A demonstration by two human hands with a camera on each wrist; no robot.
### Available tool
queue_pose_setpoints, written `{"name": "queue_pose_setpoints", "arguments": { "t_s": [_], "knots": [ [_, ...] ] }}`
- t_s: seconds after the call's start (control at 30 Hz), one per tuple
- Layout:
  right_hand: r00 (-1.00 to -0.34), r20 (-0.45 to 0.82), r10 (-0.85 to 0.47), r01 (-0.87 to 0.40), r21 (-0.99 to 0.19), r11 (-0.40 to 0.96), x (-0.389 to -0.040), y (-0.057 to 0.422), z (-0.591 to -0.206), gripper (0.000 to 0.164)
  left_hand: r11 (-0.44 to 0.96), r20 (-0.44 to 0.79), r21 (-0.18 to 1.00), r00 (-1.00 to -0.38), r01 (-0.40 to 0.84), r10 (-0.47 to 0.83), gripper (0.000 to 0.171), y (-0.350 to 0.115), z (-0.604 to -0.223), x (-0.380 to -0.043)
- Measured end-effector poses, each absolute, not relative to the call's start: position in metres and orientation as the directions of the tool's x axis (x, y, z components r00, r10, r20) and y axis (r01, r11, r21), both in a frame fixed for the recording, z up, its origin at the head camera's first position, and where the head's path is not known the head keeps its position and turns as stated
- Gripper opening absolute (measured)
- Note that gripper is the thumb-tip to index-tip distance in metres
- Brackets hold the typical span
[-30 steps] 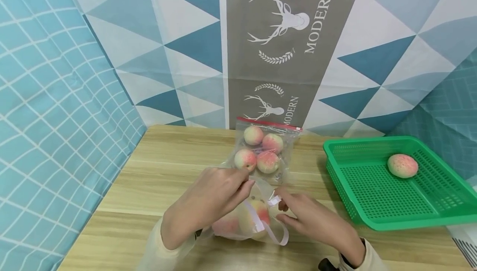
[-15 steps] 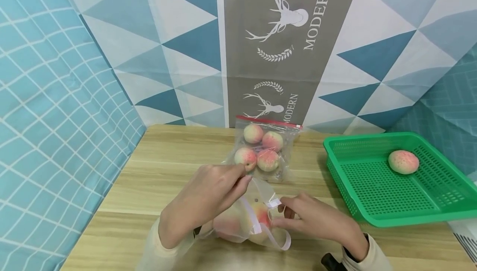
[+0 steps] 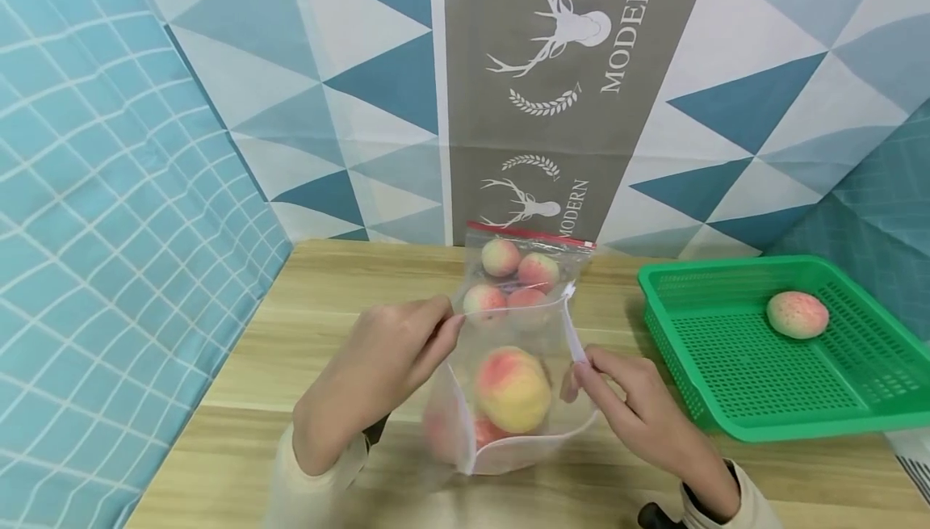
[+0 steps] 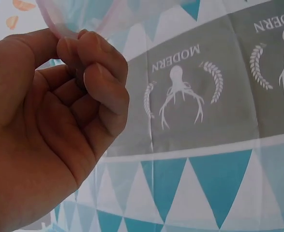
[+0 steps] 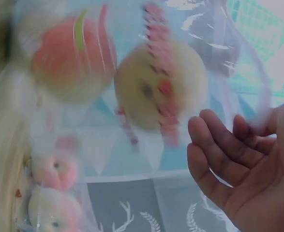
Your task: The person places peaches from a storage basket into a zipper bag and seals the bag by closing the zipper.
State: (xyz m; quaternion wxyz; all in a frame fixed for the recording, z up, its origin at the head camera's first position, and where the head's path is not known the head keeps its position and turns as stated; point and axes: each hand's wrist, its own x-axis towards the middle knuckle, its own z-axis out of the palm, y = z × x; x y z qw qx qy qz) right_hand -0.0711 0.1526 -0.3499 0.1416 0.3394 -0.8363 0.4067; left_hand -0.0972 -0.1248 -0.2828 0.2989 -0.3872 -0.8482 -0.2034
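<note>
A clear zip bag [image 3: 534, 438] with a pale rim stands with its mouth spread wide between both hands. Through the opening shows a yellow-and-red peach [image 3: 513, 390]; another reddish fruit [image 3: 439, 430] lies lower left behind the film. My left hand [image 3: 378, 363] pinches the rim at the far left, and in the left wrist view thumb and fingertips meet on the pinkish edge [image 4: 52, 21]. On the opposite side my right hand [image 3: 639, 408] pinches the rim between thumb and forefinger. The right wrist view shows a peach [image 5: 158, 84] through the printed film, blurred.
Behind lies a second bag with a red zip [image 3: 526, 233], holding several peaches and partly covered by the held bag. A green basket [image 3: 654, 311] stands at right with one peach [image 3: 798, 315] in it. Patterned cloth [image 3: 530, 133] rises behind the wooden table [image 3: 349, 287].
The bag's mouth has been drawn open, baring the peach inside. My right hand has moved from the slider area to the rim's right side; my left hand has shifted slightly left and up.
</note>
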Motion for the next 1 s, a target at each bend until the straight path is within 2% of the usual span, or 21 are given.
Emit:
{"name": "queue_pose_setpoints", "arguments": {
  "t_s": [0.1,0.33,0.63,1.0],
  "knots": [
    [-0.704,0.579,-0.410,-0.709,-0.553,0.437,-0.069,0.155,-0.346,0.031,0.618,0.660,0.114,-0.525,0.778,0.538,0.024,-0.125,-0.281,-0.098],
    [-0.717,0.575,-0.393,-0.690,-0.512,0.511,-0.072,0.161,-0.347,0.030,0.600,0.654,0.137,-0.527,0.788,0.543,0.027,-0.122,-0.284,-0.096],
    [-0.768,0.389,-0.509,-0.639,-0.515,0.572,-0.078,0.179,-0.344,0.023,0.593,0.651,0.108,-0.508,0.798,0.565,0.023,-0.115,-0.287,-0.096],
    [-0.827,0.287,-0.483,-0.558,-0.514,0.651,-0.077,0.198,-0.335,0.012,0.569,0.642,0.103,-0.492,0.816,0.589,0.021,-0.107,-0.292,-0.092]
  ]
}}
